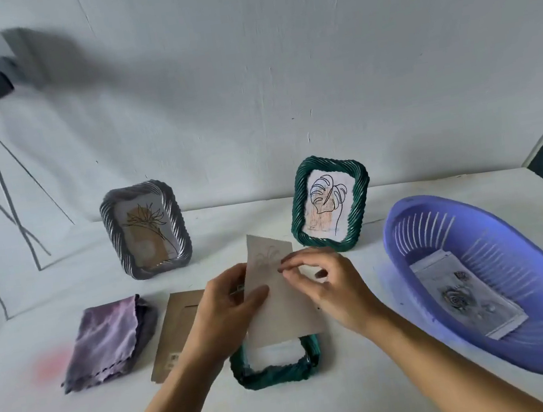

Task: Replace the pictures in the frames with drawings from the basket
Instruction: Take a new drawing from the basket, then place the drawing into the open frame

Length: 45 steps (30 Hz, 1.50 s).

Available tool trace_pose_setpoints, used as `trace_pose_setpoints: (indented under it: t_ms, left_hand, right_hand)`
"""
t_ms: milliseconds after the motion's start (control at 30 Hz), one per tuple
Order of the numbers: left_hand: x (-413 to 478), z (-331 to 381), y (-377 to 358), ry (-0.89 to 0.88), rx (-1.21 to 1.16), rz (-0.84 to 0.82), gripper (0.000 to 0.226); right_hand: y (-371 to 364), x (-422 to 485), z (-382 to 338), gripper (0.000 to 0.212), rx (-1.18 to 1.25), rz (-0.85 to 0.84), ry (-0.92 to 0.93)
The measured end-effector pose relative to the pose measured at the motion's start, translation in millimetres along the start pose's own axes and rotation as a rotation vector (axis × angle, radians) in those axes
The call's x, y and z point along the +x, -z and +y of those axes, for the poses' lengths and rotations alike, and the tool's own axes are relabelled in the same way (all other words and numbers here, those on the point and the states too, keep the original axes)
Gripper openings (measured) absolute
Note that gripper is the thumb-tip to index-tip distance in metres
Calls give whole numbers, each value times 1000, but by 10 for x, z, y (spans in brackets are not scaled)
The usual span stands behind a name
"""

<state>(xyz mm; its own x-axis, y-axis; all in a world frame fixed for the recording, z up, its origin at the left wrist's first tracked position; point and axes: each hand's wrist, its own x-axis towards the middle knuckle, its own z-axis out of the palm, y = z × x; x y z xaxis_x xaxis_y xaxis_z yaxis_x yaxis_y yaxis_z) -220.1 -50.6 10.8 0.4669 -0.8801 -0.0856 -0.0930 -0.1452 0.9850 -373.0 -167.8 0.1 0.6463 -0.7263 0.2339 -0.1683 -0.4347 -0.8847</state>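
Two arms of the person show, both bare from the fingertips to where they leave the lower edge of the view. The left forearm and the right forearm are slim and smooth, each narrowing to a slender wrist. The left hand has a broad back and a long thumb with a rounded tip. The right hand is fine-boned, its fingers long and thin, with low ridges of knuckle and tendon across its back. Soft shadow runs along the underside of each arm. The nails are too blurred to tell their length or finish
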Motion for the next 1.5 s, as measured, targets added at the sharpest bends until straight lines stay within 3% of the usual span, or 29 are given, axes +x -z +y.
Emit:
trace_pose_setpoints:
  t_ms: [100, 233, 567, 633, 733, 800, 1000, 1500]
  left_hand:
    - [47, -251, 162, 37, 72, 22, 40]
    - [103, -534, 220, 3, 247, 10, 60]
    - [83, -798, 204, -378, 821, -2, 109]
    - [75, -802, 211, -347, 951, 52, 103]
    - [88, -887, 254, -361, 1051, 98, 66]
    - [78, -950, 274, -333, 1096, 86, 59]
    - [19, -1065, 296, -316, 1187, 54, 52]
    - [-29, -1014, 302, -255, 1243, -81, 64]
  right_hand:
    - [-204, -19, 309, 16, -260, -1, 47]
    - [-351, -94, 588, 26, -388, -65, 35]
    - [-421, -186, 861, 37, -524, -90, 94]
    - [-428, -199, 879, 38, -523, -76, 98]
    - [-442, -237, 906, 38, -517, -48, 109]
    - [-443, -253, 924, 38, -527, -42, 122]
    - [-447, -256, 944, 38, -526, -38, 147]
    - [-397, -249, 994, 39, -452, -1, 150]
